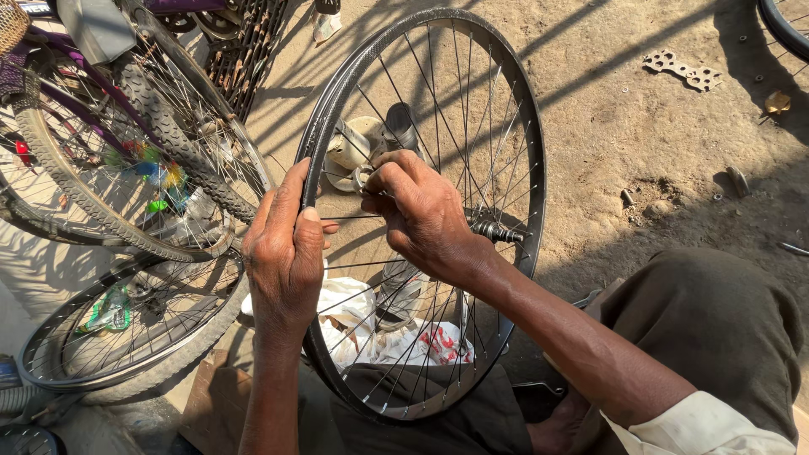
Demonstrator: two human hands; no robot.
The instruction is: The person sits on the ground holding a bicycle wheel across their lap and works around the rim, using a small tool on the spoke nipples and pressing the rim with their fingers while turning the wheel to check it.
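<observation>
A bare black bicycle rim (522,118) with thin steel spokes stands upright in front of me, its hub (495,230) at the middle. My left hand (285,253) is closed around the rim's left edge. My right hand (421,211) reaches through the spokes from the right, its fingers pinched on something small at a spoke close to the left rim; what it pinches is hidden by the fingers.
Bicycle wheels with tyres (126,168) lean at the left, another (118,337) lies below them. A white plastic bag (362,324) and small tins (354,147) sit behind the rim. Flat metal parts (683,72) lie on the sandy ground at upper right. My knee (708,329) is at the right.
</observation>
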